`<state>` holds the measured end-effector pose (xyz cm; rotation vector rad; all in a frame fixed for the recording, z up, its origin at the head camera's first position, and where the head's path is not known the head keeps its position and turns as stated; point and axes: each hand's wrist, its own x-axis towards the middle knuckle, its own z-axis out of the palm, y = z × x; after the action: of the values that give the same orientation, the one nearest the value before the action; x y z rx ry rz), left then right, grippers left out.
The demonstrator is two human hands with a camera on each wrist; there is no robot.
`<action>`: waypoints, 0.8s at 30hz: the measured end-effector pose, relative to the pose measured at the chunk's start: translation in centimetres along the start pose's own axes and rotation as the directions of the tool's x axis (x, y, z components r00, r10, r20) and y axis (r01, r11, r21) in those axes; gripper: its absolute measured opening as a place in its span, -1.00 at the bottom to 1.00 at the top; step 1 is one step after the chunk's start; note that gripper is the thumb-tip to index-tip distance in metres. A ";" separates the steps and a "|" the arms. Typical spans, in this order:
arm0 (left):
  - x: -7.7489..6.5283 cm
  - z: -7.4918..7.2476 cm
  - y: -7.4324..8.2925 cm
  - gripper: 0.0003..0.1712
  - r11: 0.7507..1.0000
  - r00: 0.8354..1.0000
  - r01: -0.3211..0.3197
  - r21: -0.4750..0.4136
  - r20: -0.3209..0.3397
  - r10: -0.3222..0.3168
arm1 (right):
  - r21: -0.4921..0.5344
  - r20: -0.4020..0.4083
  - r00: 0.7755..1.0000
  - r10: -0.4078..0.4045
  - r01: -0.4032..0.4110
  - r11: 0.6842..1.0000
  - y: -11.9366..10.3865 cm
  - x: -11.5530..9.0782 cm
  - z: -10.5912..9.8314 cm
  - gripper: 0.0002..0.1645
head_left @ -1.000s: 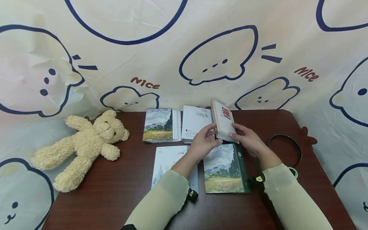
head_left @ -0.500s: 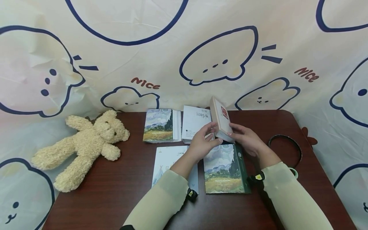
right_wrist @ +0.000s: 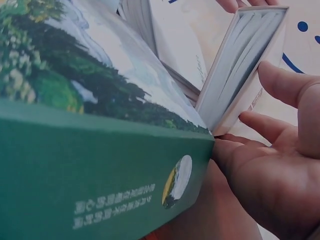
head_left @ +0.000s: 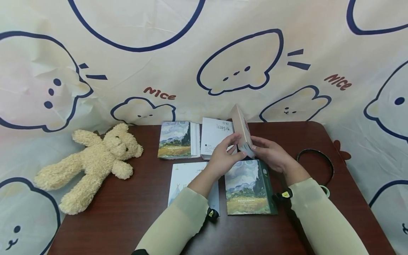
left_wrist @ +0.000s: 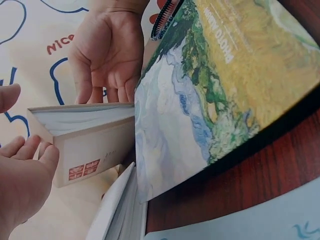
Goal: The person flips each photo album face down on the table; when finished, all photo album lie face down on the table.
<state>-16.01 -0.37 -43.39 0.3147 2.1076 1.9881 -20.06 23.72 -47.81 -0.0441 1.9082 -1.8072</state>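
A thick cream book point(head_left: 241, 124) with a red block print on its covers stands on end at the back of the table, its spine towards the person and page edges showing at the near end. My left hand point(head_left: 222, 156) touches its spine side with bent, loose fingertips point(left_wrist: 31, 146). From the other side, my right hand point(head_left: 271, 154) lays its fairly straight fingers and thumb along the cover. The right palm point(left_wrist: 107, 50) faces the book in the left wrist view. A landscape-covered photo album point(head_left: 247, 187) lies just in front, its green spine point(right_wrist: 100, 175) large in the right wrist view.
Left of the book lie a white book point(head_left: 216, 132) and another landscape album point(head_left: 174, 140). A pale blue-white book point(head_left: 185, 175) is partly under the left forearm. A teddy bear point(head_left: 95, 163) rests at the left, and a black headband point(head_left: 329, 163) at the right.
The cream book has turned so that its spine faces the person more and its red-printed cover is seen nearly edge-on. Both hands have shifted slightly with it.
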 end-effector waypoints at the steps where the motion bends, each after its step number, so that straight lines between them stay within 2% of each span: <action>1: 0.0 0.0 0.0 -0.23 1.000 1.000 -0.009 0.003 0.001 0.009 | 0.011 0.006 1.000 -0.004 0.004 1.000 0.0 0.0 0.1 -0.15; 8: 0.2 -0.1 0.3 -0.24 0.999 0.999 -0.034 0.010 0.005 0.034 | 0.052 0.042 0.998 -0.037 0.035 0.998 -0.2 0.2 0.4 -0.20; 15: 0.3 0.0 0.7 -0.25 0.998 0.998 -0.058 0.013 0.021 0.058 | 0.005 0.051 0.998 -0.048 0.048 0.999 -0.4 -0.1 0.4 -0.19; 21: 0.3 0.5 0.5 -0.13 1.000 1.000 -0.002 0.000 -0.017 0.002 | -0.069 0.034 0.998 -0.050 0.053 0.996 -0.3 -0.3 0.5 -0.17; 24: 0.4 0.7 0.4 -0.13 1.000 1.000 -0.008 0.000 -0.024 0.008 | -0.092 0.009 0.999 -0.049 0.050 0.994 -0.3 -0.5 0.5 -0.17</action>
<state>-16.17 0.49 -43.01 0.3010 2.1239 2.0067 -19.48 23.42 -47.37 -0.1305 2.0012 -1.7468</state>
